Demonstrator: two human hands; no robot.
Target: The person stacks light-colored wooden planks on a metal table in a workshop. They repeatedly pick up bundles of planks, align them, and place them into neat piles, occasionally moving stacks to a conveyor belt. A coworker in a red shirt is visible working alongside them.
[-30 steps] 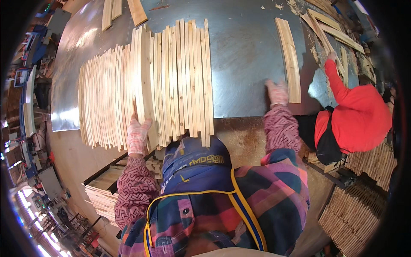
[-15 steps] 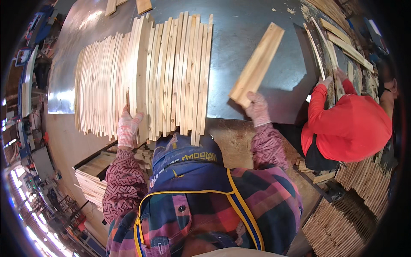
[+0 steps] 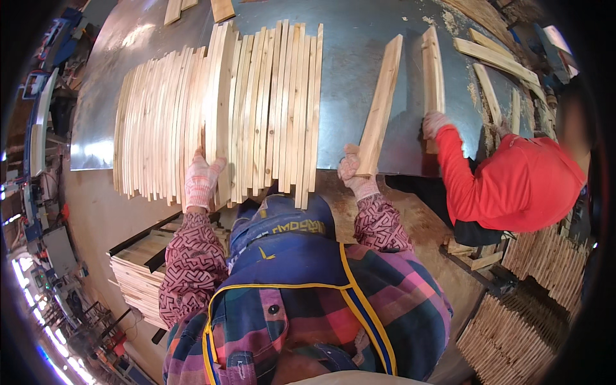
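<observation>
My left hand (image 3: 204, 181), in a pale pinkish glove, grips the near end of a wooden board (image 3: 221, 115) within a row of boards standing on edge. More upright boards (image 3: 154, 128) stand packed to its left, and another uneven bunch (image 3: 276, 109) to its right. My right hand (image 3: 357, 173), gloved alike, is closed around the near end of a single loose board (image 3: 383, 96). That board is tilted partly onto its edge over the metal tabletop (image 3: 350, 70), apart from the row. Some of my right fingers are hidden beneath it.
At the right a co-worker in a red top (image 3: 513, 186) has a gloved hand on another board (image 3: 434, 70). Loose boards (image 3: 494, 61) lie beyond. Stacked boards stand low at the left (image 3: 138, 276) and lower right (image 3: 507, 343). Several short pieces (image 3: 223, 9) lie at the table's far edge.
My right hand has moved left with its board, which has turned from lying flatter to more upright. The co-worker has brought a board leftward onto the table. My left hand has shifted slightly.
</observation>
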